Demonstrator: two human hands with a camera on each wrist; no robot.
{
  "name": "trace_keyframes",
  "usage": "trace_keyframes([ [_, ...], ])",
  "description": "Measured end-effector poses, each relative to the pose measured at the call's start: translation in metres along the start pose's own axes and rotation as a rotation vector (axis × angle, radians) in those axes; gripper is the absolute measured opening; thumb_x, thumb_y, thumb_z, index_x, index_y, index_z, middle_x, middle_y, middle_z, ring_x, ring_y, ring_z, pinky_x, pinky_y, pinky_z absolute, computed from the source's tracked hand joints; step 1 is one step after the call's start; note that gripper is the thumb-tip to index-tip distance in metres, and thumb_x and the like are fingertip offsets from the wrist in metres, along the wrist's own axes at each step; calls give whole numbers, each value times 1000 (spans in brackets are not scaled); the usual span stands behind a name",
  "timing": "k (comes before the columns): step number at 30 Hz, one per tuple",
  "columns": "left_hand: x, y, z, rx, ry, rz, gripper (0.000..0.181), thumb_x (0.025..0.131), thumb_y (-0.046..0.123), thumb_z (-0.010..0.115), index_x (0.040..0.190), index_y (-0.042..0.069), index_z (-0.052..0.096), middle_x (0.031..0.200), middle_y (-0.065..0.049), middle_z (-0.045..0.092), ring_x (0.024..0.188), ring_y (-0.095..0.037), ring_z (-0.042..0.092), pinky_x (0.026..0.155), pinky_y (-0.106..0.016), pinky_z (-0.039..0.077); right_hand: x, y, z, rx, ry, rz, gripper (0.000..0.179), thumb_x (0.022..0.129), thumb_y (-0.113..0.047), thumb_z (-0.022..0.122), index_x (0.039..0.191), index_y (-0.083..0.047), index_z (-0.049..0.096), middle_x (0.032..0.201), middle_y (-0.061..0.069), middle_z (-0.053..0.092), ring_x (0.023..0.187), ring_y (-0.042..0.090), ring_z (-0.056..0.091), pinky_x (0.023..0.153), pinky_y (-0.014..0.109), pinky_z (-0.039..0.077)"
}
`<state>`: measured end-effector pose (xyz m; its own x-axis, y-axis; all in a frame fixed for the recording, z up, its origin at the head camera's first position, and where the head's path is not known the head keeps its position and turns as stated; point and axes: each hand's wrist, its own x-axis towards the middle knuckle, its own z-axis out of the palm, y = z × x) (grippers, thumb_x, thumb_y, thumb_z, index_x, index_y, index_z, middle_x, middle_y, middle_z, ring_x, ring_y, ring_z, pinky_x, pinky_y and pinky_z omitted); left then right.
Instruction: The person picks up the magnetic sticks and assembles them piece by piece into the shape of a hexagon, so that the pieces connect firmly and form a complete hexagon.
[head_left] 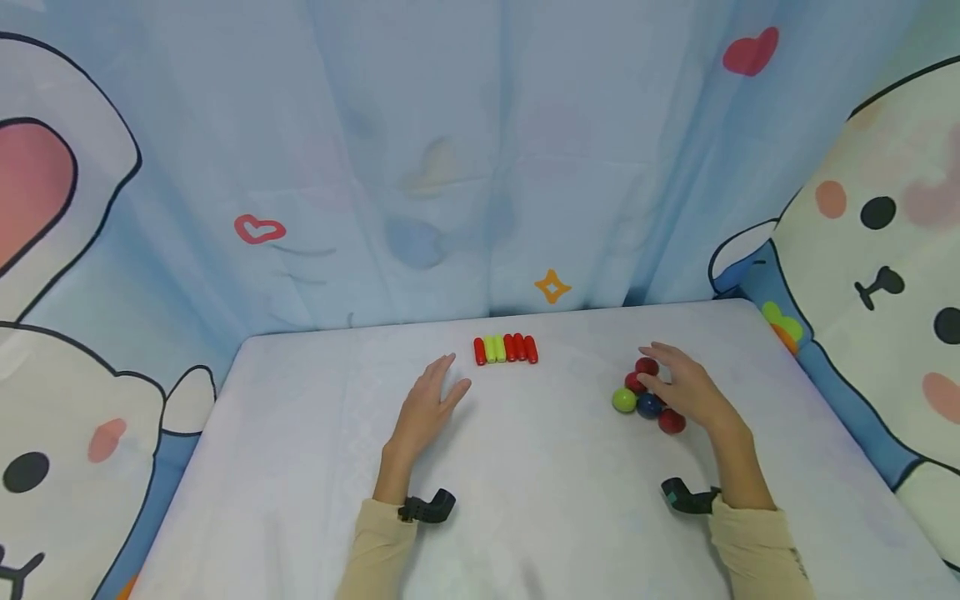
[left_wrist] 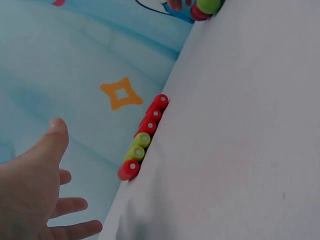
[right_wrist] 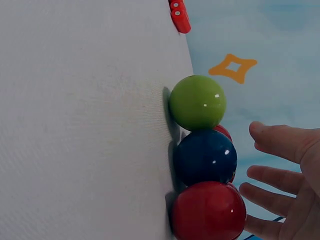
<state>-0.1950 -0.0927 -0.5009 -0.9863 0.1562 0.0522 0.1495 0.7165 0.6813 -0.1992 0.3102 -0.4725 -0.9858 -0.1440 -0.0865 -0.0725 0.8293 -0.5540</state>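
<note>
My left hand [head_left: 422, 410] is held over the table with its thumb spread from the straight fingers, and nothing is in it. Beyond its fingertips, a short row of small cylinders lies side by side: several red cylinders [head_left: 520, 347] and two green cylinders [head_left: 495, 348]. My right hand [head_left: 692, 390] hovers over a cluster of shiny balls with its fingers apart and relaxed. The cluster has a green ball [right_wrist: 198, 103], a blue ball [right_wrist: 205, 157] and several red balls [right_wrist: 209, 211], packed close together. The hand partly hides the red balls at the back in the head view.
A white cloth covers the table [head_left: 547, 483]. A light blue curtain [head_left: 420, 167] with hearts and cartoon animals hangs behind the back edge and at both sides. Each wrist wears a black camera, like the left camera [head_left: 431, 506].
</note>
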Motion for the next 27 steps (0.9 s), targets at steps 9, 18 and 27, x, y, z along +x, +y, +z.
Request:
trace_keyframes([
  [9, 20, 13, 24, -100, -34, -4, 69, 96, 56, 47, 154, 25, 26, 158, -4, 32, 146, -24, 32, 115, -51, 33, 0, 4, 4, 14, 8, -32, 52, 97, -19, 58, 143, 1, 42, 153, 31, 28, 140, 52, 25, 106, 68, 30],
  [18, 32, 11, 36, 16, -69, -19, 57, 98, 47, 49, 150, 27, 37, 160, -8, 28, 145, -33, 32, 113, -55, 35, 1, 10, 11, -28, -6, -67, 40, 98, -5, 48, 136, 8, 48, 150, 32, 31, 137, 53, 31, 107, 66, 31],
  [27, 40, 14, 40, 166, -31, 18, 49, 99, 38, 52, 144, 22, 47, 155, -15, 35, 141, -35, 37, 112, -54, 36, 3, 11, 11, -70, 9, -55, 39, 98, -3, 47, 136, 8, 48, 147, 33, 34, 135, 53, 33, 107, 65, 31],
])
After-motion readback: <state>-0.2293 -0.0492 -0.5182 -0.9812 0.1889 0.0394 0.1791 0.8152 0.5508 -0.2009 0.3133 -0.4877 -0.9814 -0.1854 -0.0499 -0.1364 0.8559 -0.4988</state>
